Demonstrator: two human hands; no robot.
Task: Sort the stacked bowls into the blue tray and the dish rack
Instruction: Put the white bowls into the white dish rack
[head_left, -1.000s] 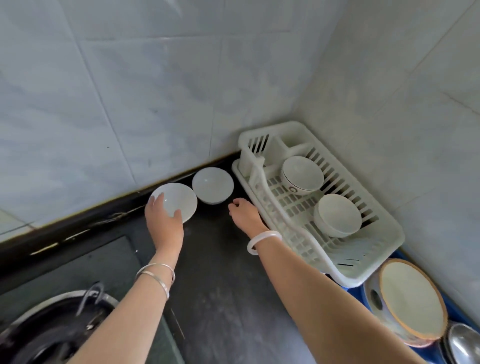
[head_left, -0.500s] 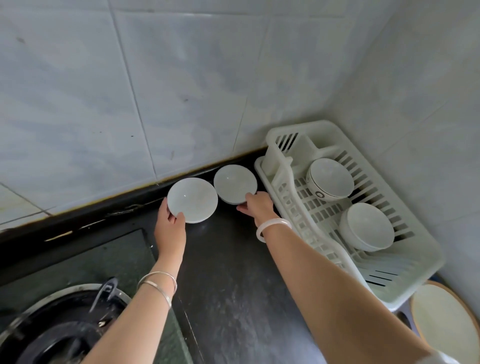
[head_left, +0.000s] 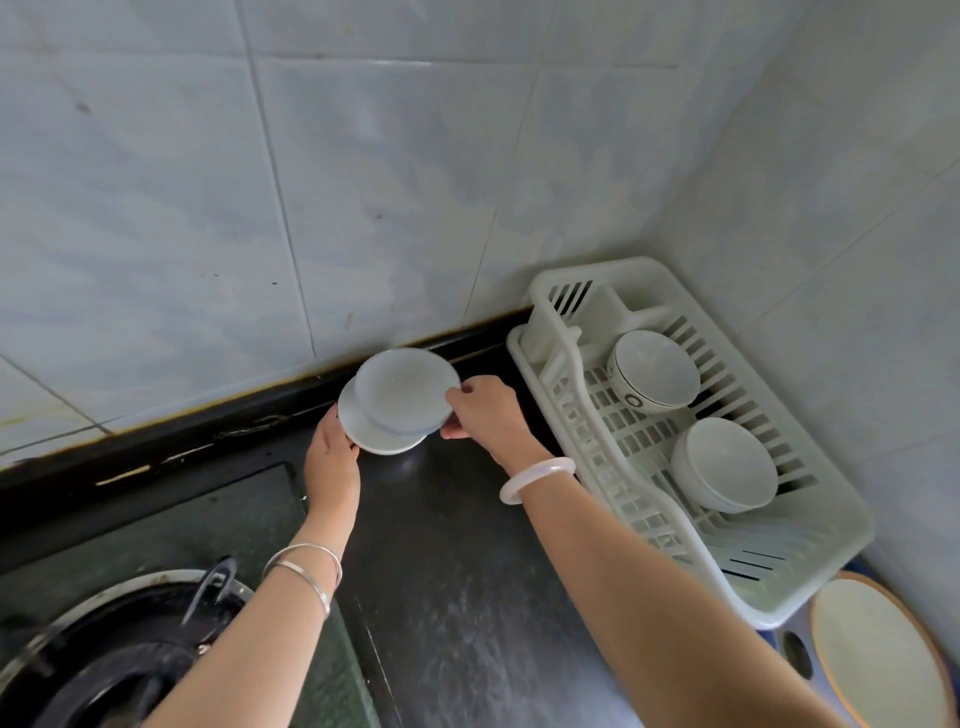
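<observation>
Two white bowls held over the dark table (head_left: 457, 571) at the foot of the tiled wall. The left hand (head_left: 332, 457) has its grip closed on the rim of the lower bowl (head_left: 374, 436) at its 8 o'clock edge; the right hand (head_left: 488, 415) pinches the rim of the upper bowl (head_left: 408, 392) at its 3 o'clock edge. The upper bowl overlaps the lower one, shifted toward 1 o'clock; whether the two touch cannot be told. The white dish rack (head_left: 810, 587) stands at 3 o'clock of the hands, in the corner, and already carries a dark-banded bowl (head_left: 654, 371) and a plain bowl (head_left: 724, 465). Only a sliver of the blue tray (head_left: 774, 636) shows, at 5 o'clock beneath the near end of the rack, beside a brown-rimmed dish (head_left: 872, 660). A stove burner (head_left: 119, 649) lies at 7 o'clock.

Hazards, as judged. Each bowl hangs from a rim pinch on one side only, so a glazed or wet rim may slip and drop onto the hard table. The overlapping bowls may knock and chip if brought together askew. Carrying the upper bowl toward 3 o'clock risks striking the rack's raised wall or the bowls already seated there. The tray is largely hidden, so free space in it cannot be judged.
</observation>
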